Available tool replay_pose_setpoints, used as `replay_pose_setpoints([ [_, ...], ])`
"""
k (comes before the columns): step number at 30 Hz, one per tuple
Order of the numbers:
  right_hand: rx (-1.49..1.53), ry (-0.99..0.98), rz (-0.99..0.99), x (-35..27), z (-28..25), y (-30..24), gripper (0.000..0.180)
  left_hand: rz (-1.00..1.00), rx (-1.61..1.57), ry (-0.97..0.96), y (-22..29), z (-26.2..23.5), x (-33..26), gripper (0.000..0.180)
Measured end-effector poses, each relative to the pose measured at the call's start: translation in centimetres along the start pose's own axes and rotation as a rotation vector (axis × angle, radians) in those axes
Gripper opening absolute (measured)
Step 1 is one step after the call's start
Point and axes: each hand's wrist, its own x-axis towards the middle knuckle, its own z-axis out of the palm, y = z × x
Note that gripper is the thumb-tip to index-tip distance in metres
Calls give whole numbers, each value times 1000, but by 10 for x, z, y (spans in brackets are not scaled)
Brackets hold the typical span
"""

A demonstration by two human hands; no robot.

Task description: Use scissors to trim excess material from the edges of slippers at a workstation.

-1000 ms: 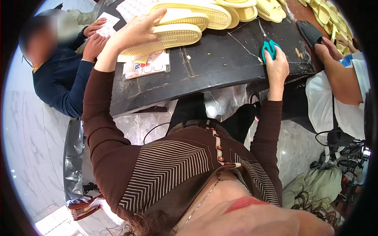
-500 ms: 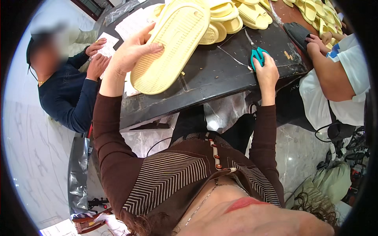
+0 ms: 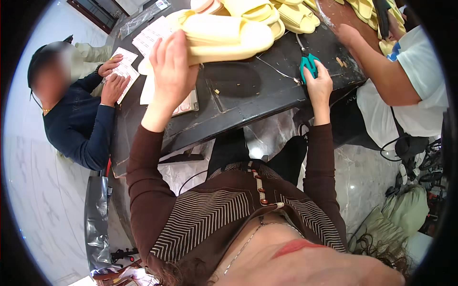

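Observation:
My left hand [image 3: 172, 71] grips a pale yellow slide sandal [image 3: 229, 40] by one end, holding it sideways above the table with its upper side and strap showing. The fingertips wrap over the near part of the sandal. Low over the table's near right part, my right hand [image 3: 318, 81] is closed round the teal handles of small scissors [image 3: 308, 66], whose blades point away from me. Beside the scissors a thin pale strip [image 3: 276, 69] lies on the table. More yellow slides [image 3: 298, 18] are piled just beyond the held one.
The black table [image 3: 238, 97] carries printed paper sheets [image 3: 151, 35] at left and small yellow scraps [image 3: 340, 62] at right. A person in dark blue [image 3: 78, 119] handles papers on the left. On the right, another person's arm [image 3: 381, 66] reaches over a brown surface with more slides.
My left hand has turned the sandal from sole-up to strap side showing and swung it level. My right hand keeps the scissors nearly in place. The right-hand person's arm has reached farther forward.

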Motion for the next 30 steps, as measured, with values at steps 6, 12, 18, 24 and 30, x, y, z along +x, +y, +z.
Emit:
replay_pose_setpoints([
  [6, 748, -154, 331, -10, -26, -32, 34, 226, 252, 231, -11, 23, -40, 53],
  [12, 1079, -419, 573, -18, -46, -72, 28, 298, 276, 288, -14, 31, -48, 46],
  [18, 1378, -597, 603, -32, -40, -107, 44, 316, 289, 264, -8, 35, -55, 53],
  [24, 1412, -652, 680, -61, -49, -112, 50, 280, 271, 278, -8, 31, -52, 54],
  [30, 1345, -732, 553, -82, -61, -119, 44, 273, 254, 361, -19, 33, -55, 47],
])
